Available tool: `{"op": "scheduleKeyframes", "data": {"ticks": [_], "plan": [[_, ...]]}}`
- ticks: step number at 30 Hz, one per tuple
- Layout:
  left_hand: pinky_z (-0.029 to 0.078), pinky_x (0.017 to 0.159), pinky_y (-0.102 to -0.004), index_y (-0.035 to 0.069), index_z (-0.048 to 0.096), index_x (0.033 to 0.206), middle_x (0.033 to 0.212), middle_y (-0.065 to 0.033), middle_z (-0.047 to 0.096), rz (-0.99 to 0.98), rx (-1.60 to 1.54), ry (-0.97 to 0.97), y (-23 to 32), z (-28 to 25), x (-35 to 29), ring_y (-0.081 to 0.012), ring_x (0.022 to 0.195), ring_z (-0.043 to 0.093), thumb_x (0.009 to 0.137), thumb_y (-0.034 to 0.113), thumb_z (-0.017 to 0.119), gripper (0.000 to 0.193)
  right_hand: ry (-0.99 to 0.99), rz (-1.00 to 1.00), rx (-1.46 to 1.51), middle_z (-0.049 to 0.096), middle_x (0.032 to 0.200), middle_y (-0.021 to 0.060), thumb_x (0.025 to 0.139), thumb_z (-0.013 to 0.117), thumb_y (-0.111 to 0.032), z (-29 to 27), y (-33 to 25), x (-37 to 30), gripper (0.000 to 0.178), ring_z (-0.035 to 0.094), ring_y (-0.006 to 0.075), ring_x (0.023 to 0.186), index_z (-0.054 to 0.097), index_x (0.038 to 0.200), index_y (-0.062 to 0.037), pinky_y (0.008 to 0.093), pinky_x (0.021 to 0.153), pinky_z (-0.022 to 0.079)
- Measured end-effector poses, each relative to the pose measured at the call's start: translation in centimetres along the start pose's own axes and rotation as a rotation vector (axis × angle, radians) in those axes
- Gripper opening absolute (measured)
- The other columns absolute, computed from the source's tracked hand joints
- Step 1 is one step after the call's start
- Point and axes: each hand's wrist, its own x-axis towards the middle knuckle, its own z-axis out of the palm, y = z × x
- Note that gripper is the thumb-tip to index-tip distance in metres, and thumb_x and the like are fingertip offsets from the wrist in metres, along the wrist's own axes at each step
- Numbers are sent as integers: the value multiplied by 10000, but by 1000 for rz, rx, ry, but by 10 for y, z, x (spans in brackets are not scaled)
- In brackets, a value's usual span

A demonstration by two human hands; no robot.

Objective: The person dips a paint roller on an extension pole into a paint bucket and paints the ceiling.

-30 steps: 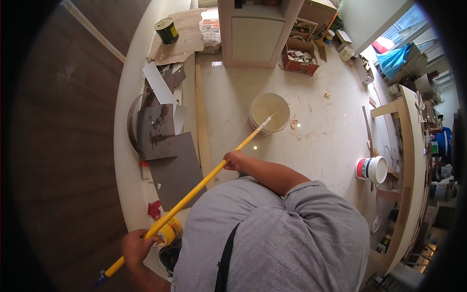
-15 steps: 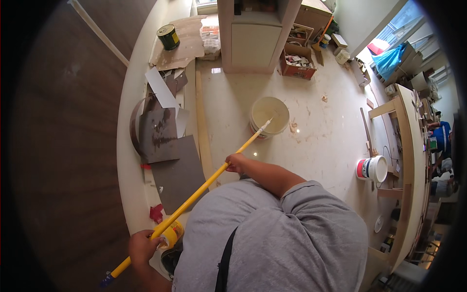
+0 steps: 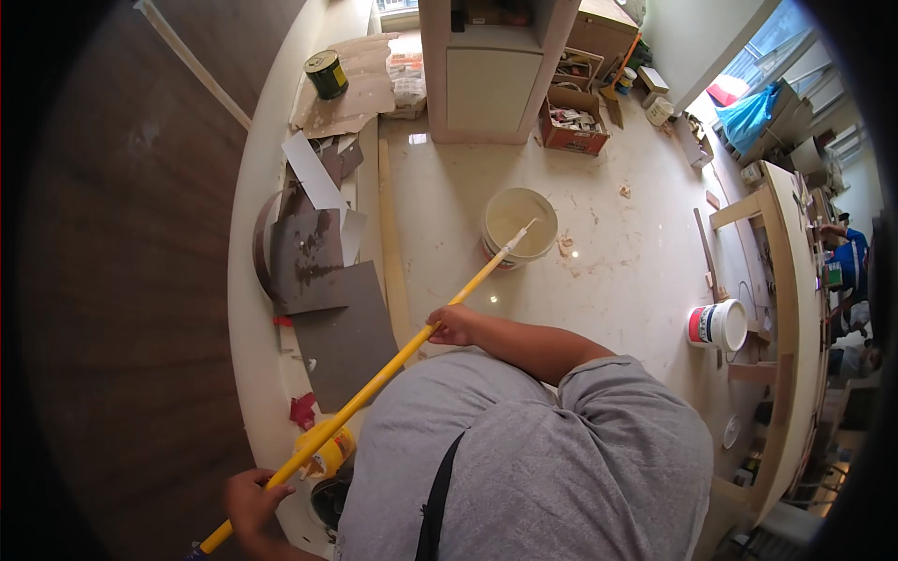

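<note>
A long yellow extension pole [image 3: 376,381] slants across my front from lower left to upper centre. My right hand [image 3: 451,325] is wrapped around it a little past its middle. Near its lower end my left hand [image 3: 253,502] grips it with fingers curled round. The pole's white far end [image 3: 513,241] reaches over the near rim of a white bucket [image 3: 485,227], which holds a pale cream liquid. Whether the tip touches the liquid, I cannot tell. Close to my left forearm, a yellow tub [image 3: 335,455] stands beneath the pole.
Brown and grey boards [image 3: 348,337] lie along the left wall, with a dark green can [image 3: 325,75] beyond. Ahead is a white cabinet [image 3: 491,89] beside a box of odds and ends [image 3: 572,140]. A white pail [image 3: 725,325] and wooden frame [image 3: 784,327] stand right; a person [image 3: 849,257] is beyond.
My left hand has moved down and left with the pole's lower end. The right hand has shifted slightly down. The white tip has moved a little to the right over the bucket.
</note>
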Motion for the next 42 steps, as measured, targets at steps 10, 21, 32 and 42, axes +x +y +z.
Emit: {"op": "scheduleKeyframes", "data": {"ticks": [10, 21, 32, 42], "plan": [[551, 682, -330, -11, 790, 989, 805, -134, 763, 125, -41, 78, -15, -2, -16, -201, 696, 725, 637, 171, 924, 419, -29, 24, 13, 622, 1069, 205, 918, 685, -91, -2, 12, 5, 255, 701, 312, 938, 555, 1092, 42, 391, 831, 648], [570, 725, -351, 10, 800, 948, 818, -162, 761, 204, -20, 156, -13, 34, -5, -260, 745, 746, 606, 171, 926, 398, 101, -20, 2, 628, 1029, 202, 921, 690, -93, -1, 4, 9, 261, 706, 315, 907, 559, 1104, 38, 379, 798, 655], [588, 758, -353, -9, 804, 963, 892, -160, 777, -173, 85, -7, -119, 58, -10, -240, 754, 742, 654, 276, 963, 450, -41, -147, -51, 711, 954, 198, 936, 700, -113, 11, 60, 31, 281, 741, 303, 811, 607, 1144, 51, 390, 720, 655], [554, 719, -349, -8, 738, 1001, 841, -145, 712, 19, -233, 100, -72, 124, -34, -215, 742, 680, 768, 287, 883, 403, -138, -863, -401, 652, 987, 159, 861, 729, -27, 100, -116, -82, 245, 724, 324, 881, 584, 1048, 41, 458, 780, 673]]}}
